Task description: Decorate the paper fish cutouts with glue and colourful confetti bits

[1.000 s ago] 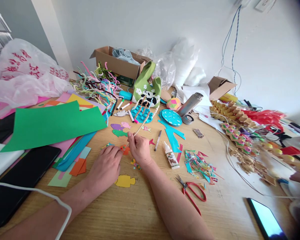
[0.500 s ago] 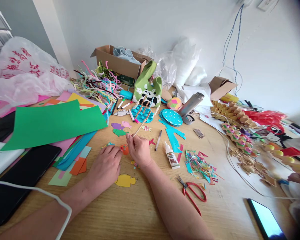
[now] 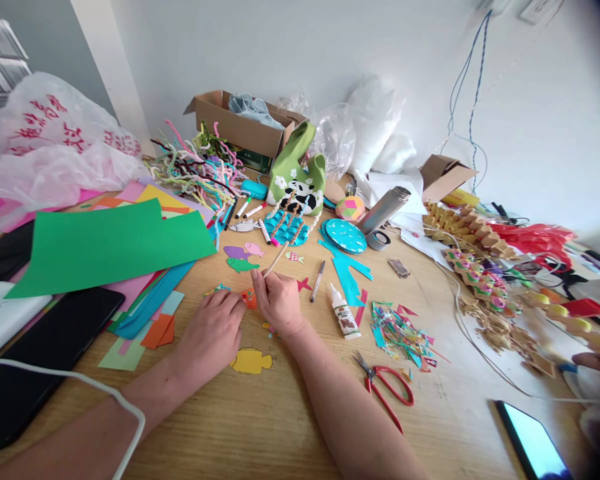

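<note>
My right hand [image 3: 279, 300] is closed around a thin wooden stick [image 3: 277, 259], its upper end sticking out past the thumb and its lower end over an orange paper fish [image 3: 250, 299]. Beside it, my left hand [image 3: 215, 317] bends its fingers onto the edge of that fish; the thumb is hidden. Small coloured dots [image 3: 269, 328] lie just below the fish. A yellow paper fish [image 3: 251, 361] is nearer to me. Beyond the hands lie purple [image 3: 236, 253], green [image 3: 243, 265] and pink [image 3: 254, 249] paper fish and a patterned one [image 3: 295, 257].
Right of my hands are a glue bottle [image 3: 345, 313], a pen [image 3: 317, 281], paper scraps [image 3: 403, 333] and red-handled scissors [image 3: 387, 387]. Coloured sheets [image 3: 115, 247] and a black phone [image 3: 55, 360] fill the left. Behind stand a green bag [image 3: 300, 173] and a tilted flask [image 3: 385, 209]. Another person's hand [image 3: 597, 362] shows far right.
The stick has tilted slightly and its upper end shifted a little left. Both hands stay almost in place; the whole view has shifted slightly.
</note>
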`<state>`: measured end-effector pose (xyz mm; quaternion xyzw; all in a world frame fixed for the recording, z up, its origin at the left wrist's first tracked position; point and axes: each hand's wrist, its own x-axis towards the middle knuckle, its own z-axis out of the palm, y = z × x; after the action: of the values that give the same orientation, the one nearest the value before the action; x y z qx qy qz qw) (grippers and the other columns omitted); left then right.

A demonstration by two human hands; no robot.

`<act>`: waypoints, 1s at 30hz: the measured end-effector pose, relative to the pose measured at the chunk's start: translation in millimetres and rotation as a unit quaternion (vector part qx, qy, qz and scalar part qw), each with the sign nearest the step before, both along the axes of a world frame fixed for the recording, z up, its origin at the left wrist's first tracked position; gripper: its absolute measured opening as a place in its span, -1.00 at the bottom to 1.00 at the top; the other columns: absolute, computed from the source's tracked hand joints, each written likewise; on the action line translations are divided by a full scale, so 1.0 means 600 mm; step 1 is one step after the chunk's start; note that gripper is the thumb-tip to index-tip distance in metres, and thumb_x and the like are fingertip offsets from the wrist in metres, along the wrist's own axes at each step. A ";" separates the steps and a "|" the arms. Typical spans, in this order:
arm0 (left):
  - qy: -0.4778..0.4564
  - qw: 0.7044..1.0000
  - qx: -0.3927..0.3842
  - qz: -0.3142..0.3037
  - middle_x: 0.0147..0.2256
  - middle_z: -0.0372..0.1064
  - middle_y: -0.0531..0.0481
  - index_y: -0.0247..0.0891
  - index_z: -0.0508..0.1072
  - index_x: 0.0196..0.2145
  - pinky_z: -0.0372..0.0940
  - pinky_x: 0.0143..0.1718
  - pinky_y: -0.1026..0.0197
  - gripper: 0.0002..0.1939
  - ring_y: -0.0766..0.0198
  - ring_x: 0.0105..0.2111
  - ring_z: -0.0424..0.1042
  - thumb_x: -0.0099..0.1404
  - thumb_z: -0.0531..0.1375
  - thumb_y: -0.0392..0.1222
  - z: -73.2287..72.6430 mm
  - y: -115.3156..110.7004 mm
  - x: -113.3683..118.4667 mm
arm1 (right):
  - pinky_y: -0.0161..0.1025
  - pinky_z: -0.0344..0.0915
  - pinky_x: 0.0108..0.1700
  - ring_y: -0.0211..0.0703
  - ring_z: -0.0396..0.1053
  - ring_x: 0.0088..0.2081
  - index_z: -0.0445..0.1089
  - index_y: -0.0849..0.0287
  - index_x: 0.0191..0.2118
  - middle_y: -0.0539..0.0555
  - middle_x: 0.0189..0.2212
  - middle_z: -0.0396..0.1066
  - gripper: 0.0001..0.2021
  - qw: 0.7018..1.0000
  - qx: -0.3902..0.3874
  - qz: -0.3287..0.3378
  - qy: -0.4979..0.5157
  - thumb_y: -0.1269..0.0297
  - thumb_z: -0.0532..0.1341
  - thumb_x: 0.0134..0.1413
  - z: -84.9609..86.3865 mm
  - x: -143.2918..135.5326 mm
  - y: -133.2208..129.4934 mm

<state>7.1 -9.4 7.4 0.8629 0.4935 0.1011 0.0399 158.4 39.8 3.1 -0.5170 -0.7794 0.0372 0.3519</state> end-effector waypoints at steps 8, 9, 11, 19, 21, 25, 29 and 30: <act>-0.004 1.000 -0.014 -0.004 -0.08 0.40 -0.16 -0.32 0.44 -0.03 0.22 0.11 -0.08 -0.59 -0.01 0.00 0.30 0.18 0.05 -0.48 0.000 0.003 0.003 | -0.33 -0.05 -0.52 -0.35 0.14 -0.65 0.20 0.15 -0.56 -0.02 -0.68 0.25 -0.51 1.000 0.003 -0.003 0.020 0.13 -0.12 0.40 -0.005 -0.001 0.002; -0.004 1.000 -0.012 -0.004 -0.08 0.40 -0.16 -0.32 0.44 -0.03 0.22 0.11 -0.08 -0.59 -0.01 0.00 0.29 0.18 0.05 -0.48 0.000 0.003 0.003 | -0.34 -0.05 -0.52 -0.34 0.14 -0.65 0.21 0.15 -0.56 -0.02 -0.68 0.25 -0.51 1.000 0.002 -0.003 0.019 0.13 -0.12 0.41 -0.005 -0.001 0.002; -0.004 1.000 -0.008 -0.004 -0.08 0.40 -0.17 -0.33 0.45 -0.03 0.23 0.10 -0.09 -0.59 -0.02 0.00 0.29 0.18 0.05 -0.48 0.000 0.003 0.003 | -0.34 -0.04 -0.51 -0.34 0.16 -0.64 0.21 0.15 -0.55 -0.01 -0.68 0.26 -0.51 1.000 -0.003 -0.002 0.013 0.12 -0.12 0.41 -0.004 0.000 0.002; 0.031 0.999 0.006 -0.013 -0.12 0.42 -0.19 -0.34 0.47 -0.06 0.26 0.03 -0.07 -0.63 -0.03 -0.05 0.30 0.21 0.06 -0.45 0.008 0.005 0.006 | -0.33 -0.03 -0.51 -0.32 0.20 -0.63 0.22 0.15 -0.56 0.00 -0.67 0.29 -0.51 1.000 -0.005 -0.003 0.014 0.13 -0.11 0.41 -0.002 -0.001 0.002; 0.035 0.999 0.013 -0.014 -0.13 0.42 -0.19 -0.32 0.47 -0.07 0.25 0.03 -0.07 -0.64 -0.03 -0.06 0.30 0.21 0.06 -0.45 0.007 0.005 0.006 | -0.33 -0.03 -0.51 -0.32 0.22 -0.63 0.23 0.15 -0.56 0.01 -0.67 0.30 -0.51 1.000 -0.008 -0.004 0.015 0.12 -0.10 0.40 -0.003 -0.001 0.003; 0.038 0.999 0.026 -0.019 -0.10 0.42 -0.20 -0.33 0.47 -0.05 0.24 0.03 -0.06 -0.63 -0.02 -0.06 0.30 0.22 0.05 -0.46 0.003 0.004 0.006 | -0.35 -0.01 -0.52 -0.32 0.28 -0.63 0.27 0.16 -0.55 0.02 -0.66 0.34 -0.51 0.999 -0.029 -0.016 0.032 0.11 -0.08 0.40 -0.006 0.000 0.005; 0.040 0.999 0.024 -0.023 -0.11 0.42 -0.20 -0.35 0.47 -0.05 0.23 0.05 -0.06 -0.63 -0.03 -0.05 0.30 0.23 0.05 -0.45 0.004 0.004 0.006 | -0.37 0.05 -0.51 -0.29 0.36 -0.59 0.32 0.17 -0.55 0.06 -0.63 0.41 -0.50 0.996 -0.056 -0.041 0.058 0.09 -0.05 0.39 -0.008 0.002 0.008; 0.040 0.999 0.022 -0.021 -0.11 0.42 -0.20 -0.35 0.47 -0.05 0.23 0.05 -0.06 -0.64 -0.03 -0.05 0.30 0.23 0.05 -0.45 0.004 0.004 0.006 | -0.37 0.06 -0.51 -0.28 0.37 -0.59 0.33 0.16 -0.55 0.07 -0.62 0.42 -0.49 0.995 -0.060 -0.048 0.064 0.07 -0.05 0.39 -0.008 0.002 0.009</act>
<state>10.7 -6.7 9.9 0.8774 0.4738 0.0760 0.0032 159.8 45.1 -2.0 -0.5705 -0.7261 0.1002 0.3706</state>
